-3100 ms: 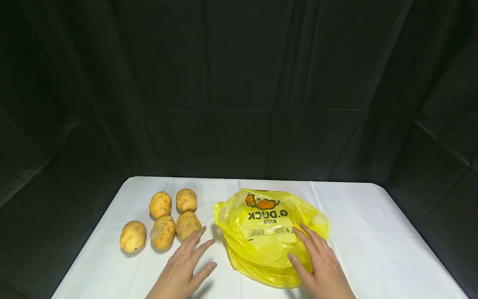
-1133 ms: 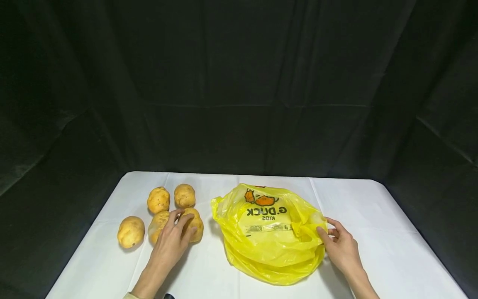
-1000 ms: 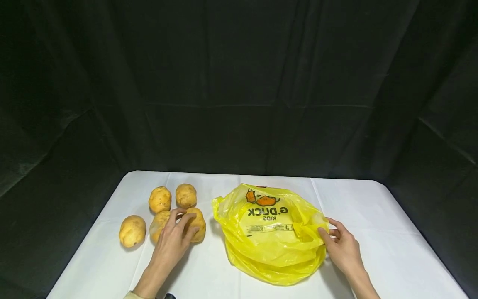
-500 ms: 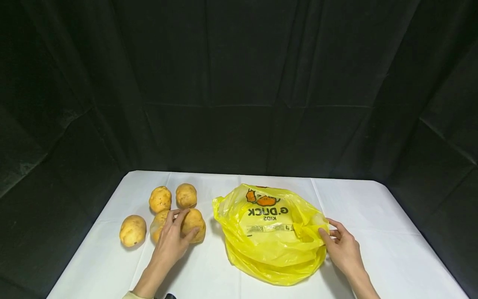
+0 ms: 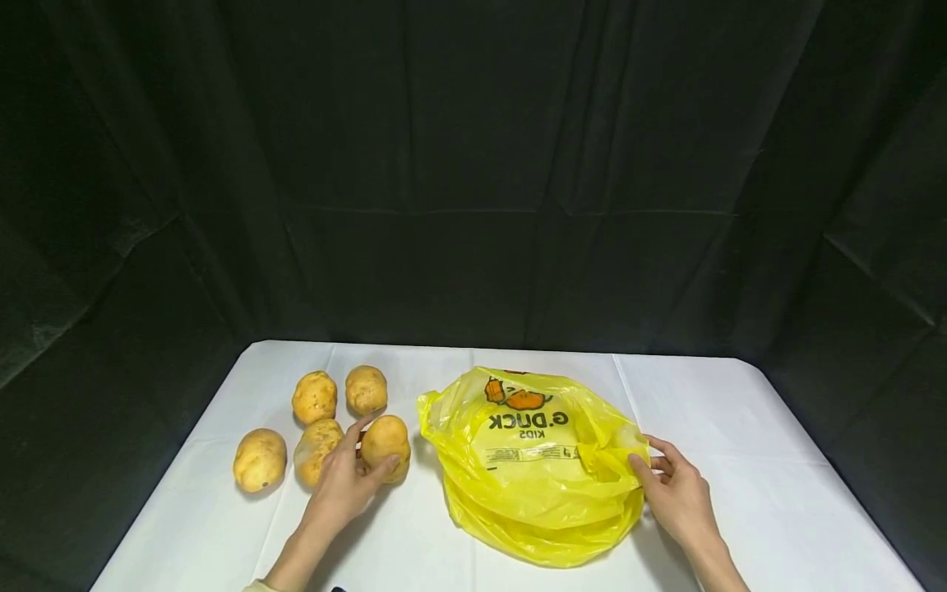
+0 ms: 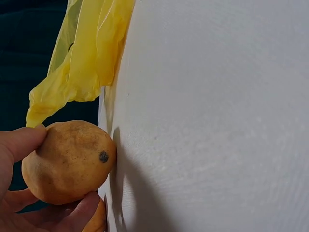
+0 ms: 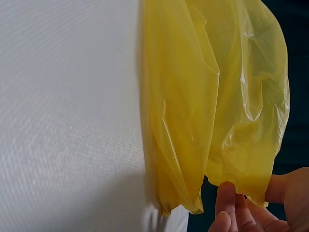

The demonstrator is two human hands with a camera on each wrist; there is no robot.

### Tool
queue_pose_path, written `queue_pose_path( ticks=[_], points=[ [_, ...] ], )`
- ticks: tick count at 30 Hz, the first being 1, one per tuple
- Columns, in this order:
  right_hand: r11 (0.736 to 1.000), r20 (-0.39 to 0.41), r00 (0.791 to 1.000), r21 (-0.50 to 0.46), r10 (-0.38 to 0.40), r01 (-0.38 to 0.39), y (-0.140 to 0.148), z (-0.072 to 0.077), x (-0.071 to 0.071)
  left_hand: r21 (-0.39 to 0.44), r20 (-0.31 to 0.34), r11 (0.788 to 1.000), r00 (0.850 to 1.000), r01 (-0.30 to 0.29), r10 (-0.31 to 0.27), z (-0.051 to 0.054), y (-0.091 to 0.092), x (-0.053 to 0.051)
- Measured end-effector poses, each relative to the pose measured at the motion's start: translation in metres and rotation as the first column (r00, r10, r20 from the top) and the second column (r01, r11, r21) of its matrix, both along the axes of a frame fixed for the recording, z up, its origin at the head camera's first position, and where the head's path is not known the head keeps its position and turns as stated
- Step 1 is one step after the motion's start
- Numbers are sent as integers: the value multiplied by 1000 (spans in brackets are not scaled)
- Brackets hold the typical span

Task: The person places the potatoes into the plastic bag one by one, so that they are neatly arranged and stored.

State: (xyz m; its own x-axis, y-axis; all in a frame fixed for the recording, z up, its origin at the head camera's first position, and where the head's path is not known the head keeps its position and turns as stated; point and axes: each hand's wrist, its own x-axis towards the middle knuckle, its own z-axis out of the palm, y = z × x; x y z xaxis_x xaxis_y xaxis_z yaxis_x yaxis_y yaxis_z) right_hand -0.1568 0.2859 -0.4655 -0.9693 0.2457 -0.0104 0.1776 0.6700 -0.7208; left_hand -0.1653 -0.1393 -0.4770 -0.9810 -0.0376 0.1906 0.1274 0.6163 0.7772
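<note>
My left hand (image 5: 344, 485) grips a potato (image 5: 386, 448) between thumb and fingers, to the left of the bag. Seen from the left wrist, this potato (image 6: 67, 162) has a dark spot, and the thumb (image 6: 24, 142) lies against its side. My right hand (image 5: 676, 493) pinches the right edge of a yellow plastic bag (image 5: 533, 493) marked "G.DUCK KIDS". In the right wrist view the thumb and fingers (image 7: 226, 195) hold the bag's thin rim (image 7: 241, 181). The bag lies spread with its mouth loosely open; its inside is partly visible.
Several other potatoes sit at the left: one behind (image 5: 366, 390), one at the back left (image 5: 314, 398), one beside my left hand (image 5: 316, 450) and one farthest left (image 5: 260, 460). A white cloth (image 5: 747, 477) covers the table; black curtains (image 5: 473, 181) enclose its back and sides.
My left hand has moved left to the potatoes, taken hold of one and shifted it slightly, tilting it. My right hand has moved right and now pinches the bag's edge.
</note>
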Motion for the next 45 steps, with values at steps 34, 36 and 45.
queue_pose_path(
  ticks=[34, 36, 45],
  points=[
    [1000, -3, 1000, -6, -9, 9, -1, 2, 0, 386, 42, 893, 963, 229, -266, 47, 49, -9],
    [1000, 2, 1000, -9, -8, 8, -1, 2, 0, 389, 45, 888, 957, 247, -286, 45, 54, -11],
    [1000, 1, 1000, 3, 0, 0, -1, 3, 1, 384, 44, 860, 923, 337, -382, 29, 79, -18]
  ],
)
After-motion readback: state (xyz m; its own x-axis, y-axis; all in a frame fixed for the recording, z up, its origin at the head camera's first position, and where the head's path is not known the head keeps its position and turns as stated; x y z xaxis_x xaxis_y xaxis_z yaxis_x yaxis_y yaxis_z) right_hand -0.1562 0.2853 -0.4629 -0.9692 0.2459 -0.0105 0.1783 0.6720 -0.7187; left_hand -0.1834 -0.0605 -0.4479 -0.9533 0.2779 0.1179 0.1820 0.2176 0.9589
